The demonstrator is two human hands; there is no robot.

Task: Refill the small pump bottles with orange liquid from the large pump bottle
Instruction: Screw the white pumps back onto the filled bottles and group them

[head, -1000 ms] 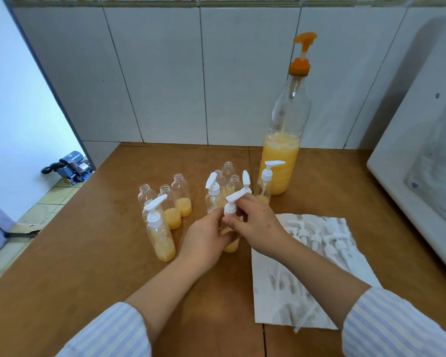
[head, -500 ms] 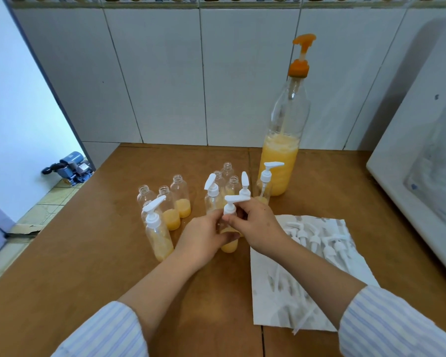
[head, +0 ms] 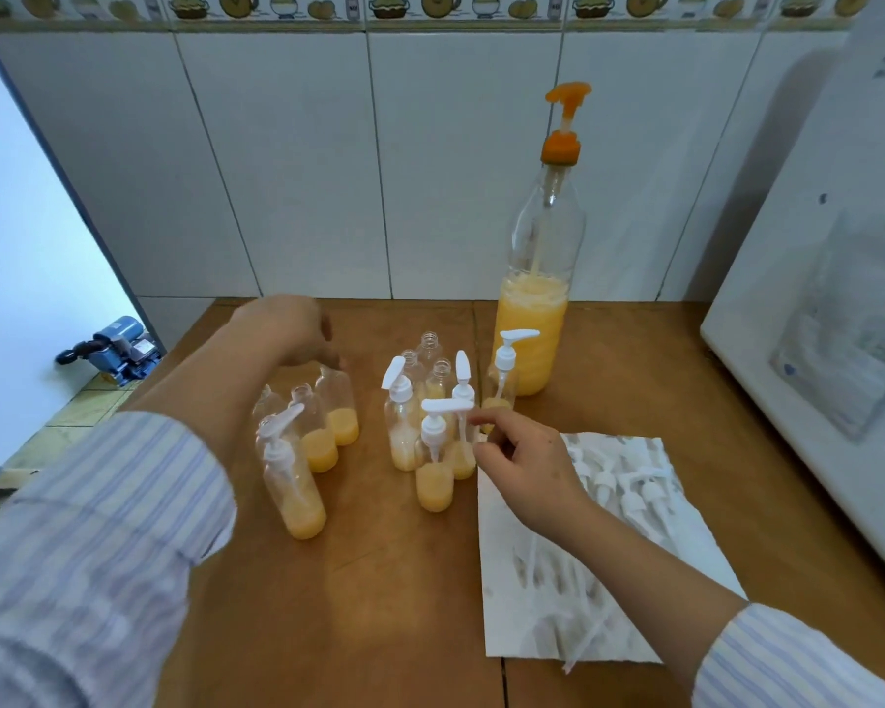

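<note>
- So, biggest worry: the left hand (head: 287, 327) hovers over the back-left cluster of uncapped small clear plastic bottles (head: 338, 406), fingers loosely curled downward, gripping nothing as far as I can tell (it's blurred). These bottles are light and stand close together, so a clumsy grab could knock one into its neighbours and spill orange liquid over the brown wooden bench (head: 358, 580).
- The left sleeve (head: 98, 528) hangs near the capped small bottle with a white pump (head: 290, 482) at front left; a sweep of the forearm could tip it.
- The right hand (head: 524, 465) sits just beside the freshly capped small bottle (head: 434, 467) in the middle group, fingers loosely curled, holding nothing. If that pump isn't screwed down fully, it'd leak later, my guess only.
- The tall clear bottle with an orange pump top (head: 537, 309) stands at the back by the tiled wall (head: 302, 171), roughly a third full, well apart from the left hand and behind the right one. It's top-heavy looking, so a one-handed pump press might rock it.
- Spare white pump heads (head: 619, 477) lie on the white paper sheet (head: 583, 605), right beside and under the right hand and forearm.
</note>
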